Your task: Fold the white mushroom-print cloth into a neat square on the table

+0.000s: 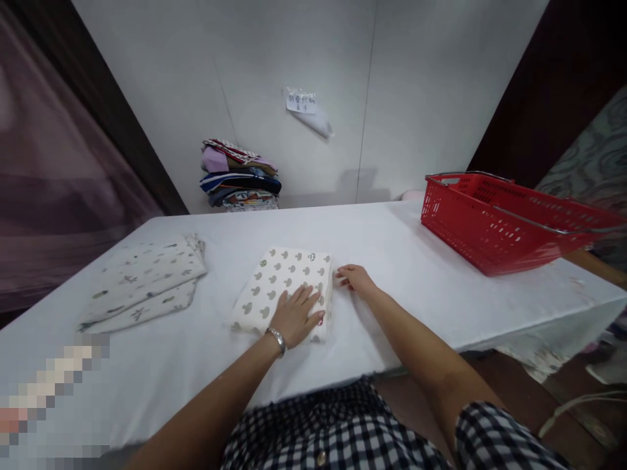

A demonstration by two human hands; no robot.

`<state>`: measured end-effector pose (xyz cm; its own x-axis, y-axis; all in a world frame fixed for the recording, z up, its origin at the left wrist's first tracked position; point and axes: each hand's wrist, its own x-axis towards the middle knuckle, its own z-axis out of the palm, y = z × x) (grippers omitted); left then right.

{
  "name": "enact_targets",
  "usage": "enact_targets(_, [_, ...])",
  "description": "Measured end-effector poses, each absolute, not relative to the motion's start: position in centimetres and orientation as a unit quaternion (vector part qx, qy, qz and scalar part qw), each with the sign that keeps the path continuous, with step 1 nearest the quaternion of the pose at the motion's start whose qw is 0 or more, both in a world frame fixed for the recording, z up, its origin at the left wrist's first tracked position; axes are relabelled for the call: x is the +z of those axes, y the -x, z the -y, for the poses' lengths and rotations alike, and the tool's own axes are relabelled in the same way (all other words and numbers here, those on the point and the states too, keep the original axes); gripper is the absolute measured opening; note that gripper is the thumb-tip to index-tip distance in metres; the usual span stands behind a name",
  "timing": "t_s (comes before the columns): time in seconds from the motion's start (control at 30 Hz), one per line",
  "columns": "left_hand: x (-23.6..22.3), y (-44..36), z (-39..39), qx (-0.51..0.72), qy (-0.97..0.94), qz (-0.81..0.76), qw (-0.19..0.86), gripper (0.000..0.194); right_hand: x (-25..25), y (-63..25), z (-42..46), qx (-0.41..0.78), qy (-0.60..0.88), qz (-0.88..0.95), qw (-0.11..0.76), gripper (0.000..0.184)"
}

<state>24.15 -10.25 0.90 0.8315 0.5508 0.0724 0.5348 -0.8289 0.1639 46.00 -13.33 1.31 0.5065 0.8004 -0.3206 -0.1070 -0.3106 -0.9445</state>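
A folded white cloth with a mushroom print (pixel 281 274) lies flat in the middle of the table. My left hand (pixel 296 316), with a silver bracelet at the wrist, rests on its top with the fingers spread. At the cloth's right edge is my right hand (pixel 356 279), its fingers loosely bent and apart; whether the fingertips touch the fabric I cannot tell. Further left lies another white cloth with a plant print (pixel 147 281), loosely folded.
The table (pixel 372 241) has a white cover. A red plastic basket (pixel 490 228) with metal handles stands at its right end. Behind the table's far edge rises a stack of folded clothes (pixel 240 176), against a wall bearing a paper label (pixel 301 102).
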Motion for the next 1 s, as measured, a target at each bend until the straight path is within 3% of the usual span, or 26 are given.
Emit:
enact_targets(0.27, [0.7,-24.0,10.3,0.064,-0.957,-0.277,0.062,0.054,0.4,-47.1,8.0,0.415,0.699,0.261,0.52,0.025])
enact_targets(0.5, [0.7,-24.2,10.6,0.053,-0.958,-0.278,0.043,0.054,-0.8,-47.1,6.3,0.365,0.715,0.303,0.513,0.019])
enact_targets(0.7, [0.4,-24.2,10.8,0.082,-0.957,-0.278,0.026,0.053,-1.0,-47.8,6.7,0.355,0.75,0.319,0.458,0.027])
enact_targets(1.0, [0.3,-24.1,11.1,0.099,-0.954,-0.282,0.03,0.053,-0.2,-47.6,5.3,0.284,0.768,0.372,0.436,0.023])
